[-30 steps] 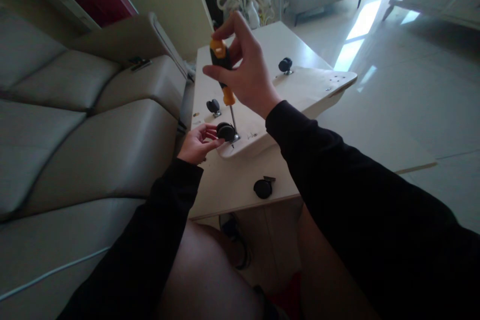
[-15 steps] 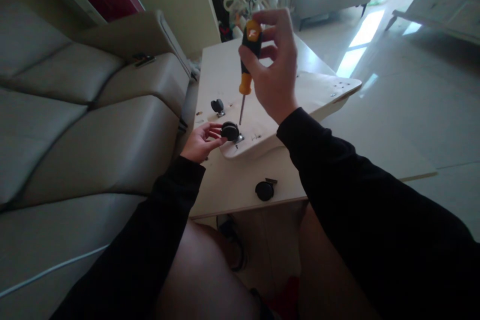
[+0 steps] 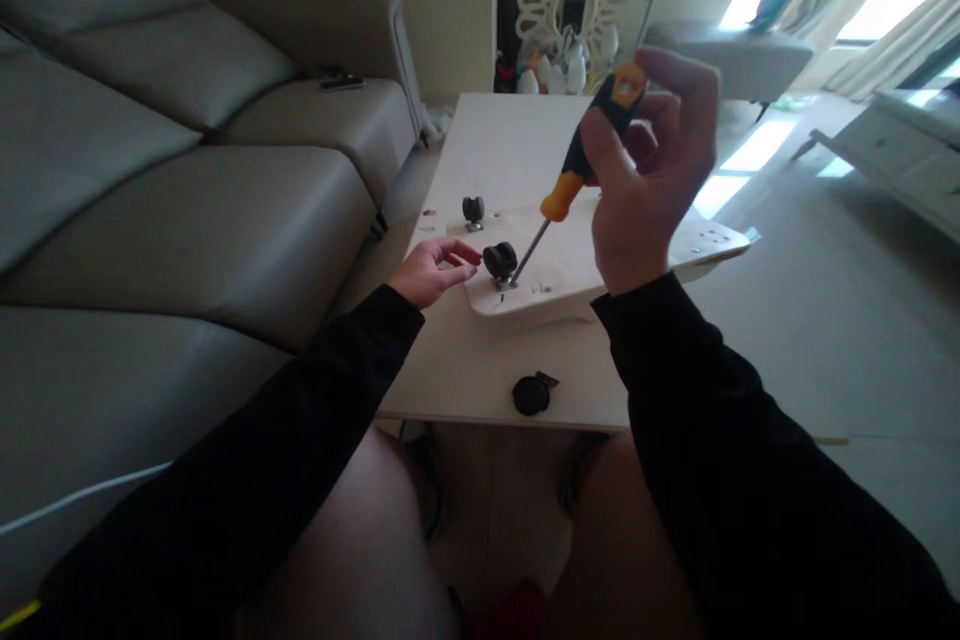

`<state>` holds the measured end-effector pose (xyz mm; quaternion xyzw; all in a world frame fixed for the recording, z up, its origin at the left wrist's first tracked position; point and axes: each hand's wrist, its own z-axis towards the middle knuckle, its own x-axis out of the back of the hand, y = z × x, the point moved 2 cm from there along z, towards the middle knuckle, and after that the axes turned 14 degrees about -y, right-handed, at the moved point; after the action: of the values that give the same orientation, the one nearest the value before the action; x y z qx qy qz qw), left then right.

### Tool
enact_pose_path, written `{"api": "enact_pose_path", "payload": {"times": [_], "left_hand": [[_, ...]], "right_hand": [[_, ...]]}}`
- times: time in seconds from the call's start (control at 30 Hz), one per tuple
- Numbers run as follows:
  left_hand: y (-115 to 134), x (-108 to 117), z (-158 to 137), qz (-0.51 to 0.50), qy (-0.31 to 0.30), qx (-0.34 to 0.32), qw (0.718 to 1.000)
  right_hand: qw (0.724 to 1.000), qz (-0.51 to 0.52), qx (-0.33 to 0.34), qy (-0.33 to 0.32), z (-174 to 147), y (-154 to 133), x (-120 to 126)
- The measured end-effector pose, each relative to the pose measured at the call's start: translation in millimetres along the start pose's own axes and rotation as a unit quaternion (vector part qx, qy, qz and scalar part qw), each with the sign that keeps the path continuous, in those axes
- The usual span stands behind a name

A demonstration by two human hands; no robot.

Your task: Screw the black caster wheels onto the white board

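Note:
My right hand [image 3: 652,160] grips a yellow and black screwdriver [image 3: 581,160] by its handle, tilted so the tip reaches the metal plate of a black caster wheel [image 3: 500,260]. That caster stands on the near left corner of a white panel [image 3: 577,255]. Just left of the wheel is my left hand [image 3: 439,270], its fingers apart and holding nothing. Behind, a second caster [image 3: 473,210] stands upright on the panel. A loose caster [image 3: 531,395] lies on its side on the white table [image 3: 450,370] near the front edge.
A grey sofa [image 3: 225,230] runs along the left, with a small dark object [image 3: 343,80] on its seat. At the back are a white-framed mirror [image 3: 574,5] and several white vases [image 3: 574,70]. A white cabinet [image 3: 900,155] stands at the right.
The screwdriver has gone from nearly upright beside the caster to a slant, its tip now at the caster's plate. My left hand has let go of the wheel. The view has shifted.

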<state>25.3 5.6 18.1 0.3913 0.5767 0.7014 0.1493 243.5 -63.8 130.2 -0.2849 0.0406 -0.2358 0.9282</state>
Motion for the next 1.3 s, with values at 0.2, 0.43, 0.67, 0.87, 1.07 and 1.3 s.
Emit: {"api": "enact_pose_path", "payload": {"times": [0.2,0.43,0.67,0.87,1.07,1.3], "left_hand": [[2.6,-2.0,2.1,-0.007,-0.002,-0.009,1.000],[0.3,-4.5,3.5,-0.024,-0.020,-0.015,0.999],[-3.6,-4.5,4.6,-0.041,-0.017,-0.011,0.999],[-3.9,-3.7,4.3,-0.009,-0.019,-0.002,1.000],[3.6,-4.5,2.1,0.025,-0.041,0.019,0.999],[3.6,-4.8,1.9,0.030,-0.042,0.020,0.998]], "right_hand": [[0.998,-0.046,0.002,-0.049,-5.4,-4.0,-7.4],[0.999,-0.019,0.015,-0.046,-6.7,-7.4,-8.7],[0.994,-0.088,-0.029,-0.065,-8.0,-0.6,-8.8],[0.999,-0.015,0.004,-0.046,-8.3,-2.3,-10.2],[0.999,-0.006,0.010,-0.035,-7.8,-3.8,-13.2],[0.998,-0.010,-0.030,-0.061,-8.3,0.1,-9.4]]}}
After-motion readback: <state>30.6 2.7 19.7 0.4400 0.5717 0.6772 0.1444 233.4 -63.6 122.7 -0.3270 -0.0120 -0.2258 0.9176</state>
